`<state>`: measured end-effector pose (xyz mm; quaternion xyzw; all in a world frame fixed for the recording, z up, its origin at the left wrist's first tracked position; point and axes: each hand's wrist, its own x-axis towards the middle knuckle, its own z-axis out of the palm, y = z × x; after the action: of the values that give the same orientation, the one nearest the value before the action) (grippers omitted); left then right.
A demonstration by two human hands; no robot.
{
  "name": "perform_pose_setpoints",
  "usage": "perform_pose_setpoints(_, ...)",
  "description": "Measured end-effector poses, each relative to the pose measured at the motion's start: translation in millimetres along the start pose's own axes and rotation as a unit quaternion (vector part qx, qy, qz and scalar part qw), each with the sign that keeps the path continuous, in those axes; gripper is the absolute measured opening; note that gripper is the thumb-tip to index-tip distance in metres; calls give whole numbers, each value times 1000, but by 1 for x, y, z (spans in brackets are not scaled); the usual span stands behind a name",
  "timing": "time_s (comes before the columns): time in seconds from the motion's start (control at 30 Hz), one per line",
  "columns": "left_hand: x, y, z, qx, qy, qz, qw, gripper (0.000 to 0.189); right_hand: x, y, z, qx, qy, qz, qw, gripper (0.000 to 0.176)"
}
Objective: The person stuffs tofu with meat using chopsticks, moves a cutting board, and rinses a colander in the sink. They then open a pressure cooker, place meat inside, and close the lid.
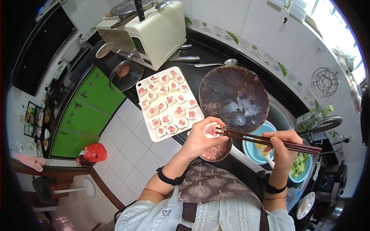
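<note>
My left hand (196,136) is closed round a white piece, tofu by its look, with pink minced meat (211,131) on its top. Brown chopsticks (254,137) are gripped in my right hand (283,148), their tips touching that meat. Below my left hand, partly hidden by it, a bowl of minced meat (213,153) stands at the counter's edge. Rows of similar meat-topped white pieces sit on a cream cutting board (143,106) to the left. Just beyond my hands lies a round, dark, worn board (219,84).
A sink (283,115) holds a blue basket (252,152), with another basket of cut greens (298,165) nearby. Knives (189,59) and a spoon (230,62) lie behind the boards. A white oven-like appliance (162,34) and a glass lid (127,75) stand further left.
</note>
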<state>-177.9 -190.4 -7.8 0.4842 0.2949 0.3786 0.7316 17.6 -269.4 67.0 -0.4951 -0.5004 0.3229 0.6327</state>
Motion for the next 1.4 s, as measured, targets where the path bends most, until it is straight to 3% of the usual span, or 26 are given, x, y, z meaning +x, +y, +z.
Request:
perform_pose_setpoints(0.1, 1, -2, 1, -3, 6, 6, 1000, 28, 1, 8, -6, 2, 1, -31, 1000, 6)
perform_pose_setpoints(0.23, 2, -4, 1, -7, -16, -5, 1000, 27, 2, 8, 1, -36, -25, 13, 999, 4)
perform_pose_setpoints(0.63, 4, -10, 2, 88, 2, 20, 996, 28, 6, 3, 3, -49, -46, -16, 998, 7)
perform_pose_setpoints(0.83, 3, -8, 1, 167, 8, 75, 983, 27, 2, 9, 5, -61, -52, -17, 997, 6)
perform_pose_setpoints(0.9, 2, -5, 2, 54, -13, 32, 998, 27, 0, 8, 3, -54, -46, -23, 997, 6)
perform_pose_setpoints(0.97, 1, 2, 5, 12, -10, 14, 1000, 28, -2, 8, -1, -4, 19, -3, 1000, 5)
perform_pose_setpoints(1.1, 2, 0, 1, -71, -26, -19, 997, 30, -3, 12, -6, 35, 22, -18, 999, 5)
perform_pose_setpoints(1.2, 4, -4, -2, -88, -55, -13, 995, 29, 0, 11, -7, -7, -27, 11, 1000, 4)
perform_pose_setpoints(1.4, 2, -3, -1, -37, -55, -9, 998, 26, 3, 8, 1, -34, -36, -5, 999, 7)
